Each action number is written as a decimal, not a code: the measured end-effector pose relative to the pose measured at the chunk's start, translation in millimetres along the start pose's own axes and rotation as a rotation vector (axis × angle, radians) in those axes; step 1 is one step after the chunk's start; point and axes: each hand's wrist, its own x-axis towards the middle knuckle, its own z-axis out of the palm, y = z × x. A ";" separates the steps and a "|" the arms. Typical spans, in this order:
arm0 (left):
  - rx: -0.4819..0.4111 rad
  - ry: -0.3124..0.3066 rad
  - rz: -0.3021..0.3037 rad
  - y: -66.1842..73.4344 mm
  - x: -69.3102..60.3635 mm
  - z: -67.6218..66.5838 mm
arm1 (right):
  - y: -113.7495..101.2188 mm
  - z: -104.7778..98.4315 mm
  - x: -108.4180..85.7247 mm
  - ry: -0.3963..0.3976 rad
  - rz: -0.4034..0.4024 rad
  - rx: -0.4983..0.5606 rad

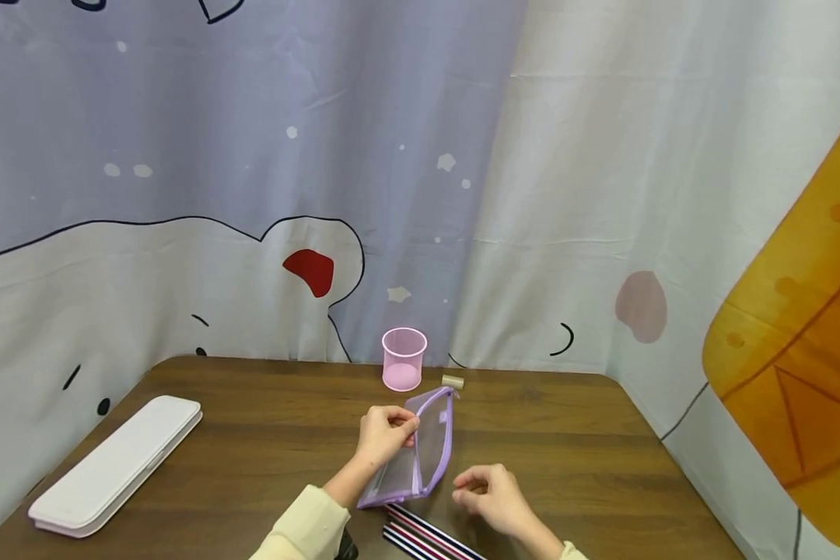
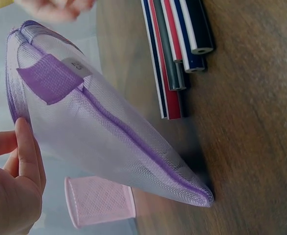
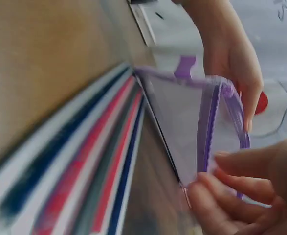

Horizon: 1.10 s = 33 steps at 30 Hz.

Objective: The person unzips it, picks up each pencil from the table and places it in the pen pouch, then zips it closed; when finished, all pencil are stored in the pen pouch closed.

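Note:
My left hand [image 1: 385,437] pinches the zippered edge of a see-through mesh pencil pouch [image 1: 434,447] with purple trim. The pouch stands tilted on the table, its mouth spread apart toward the right. In the left wrist view, thumb and fingers grip the rim of the pouch [image 2: 109,142], and a purple tab sticks out from its end. My right hand [image 1: 493,498] hovers just right of the pouch, fingers loosely bent with nothing between them. Below the pouch, several striped pencils [image 1: 430,537] in dark, white and red lie side by side, also large in the right wrist view.
A pink mesh pen cup [image 1: 404,359] stands at the table's back edge, with a small beige cylinder [image 1: 453,382] beside it. On the left lies a long white case [image 1: 115,467]. A dark object [image 1: 347,546] shows partly behind the left sleeve. A printed curtain [image 1: 567,194] hangs behind.

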 end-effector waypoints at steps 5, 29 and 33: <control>0.016 -0.005 0.008 0.0 0.4 -2.4 | 1.6 0.8 -22.8 -0.201 -0.100 -0.209; 0.033 0.022 -0.014 -2.5 1.8 -20.9 | 4.1 11.9 -33.1 -0.163 -0.228 -0.382; 0.039 0.030 -0.012 -5.5 1.9 -21.9 | 2.3 13.5 -31.7 -0.176 -0.214 -0.419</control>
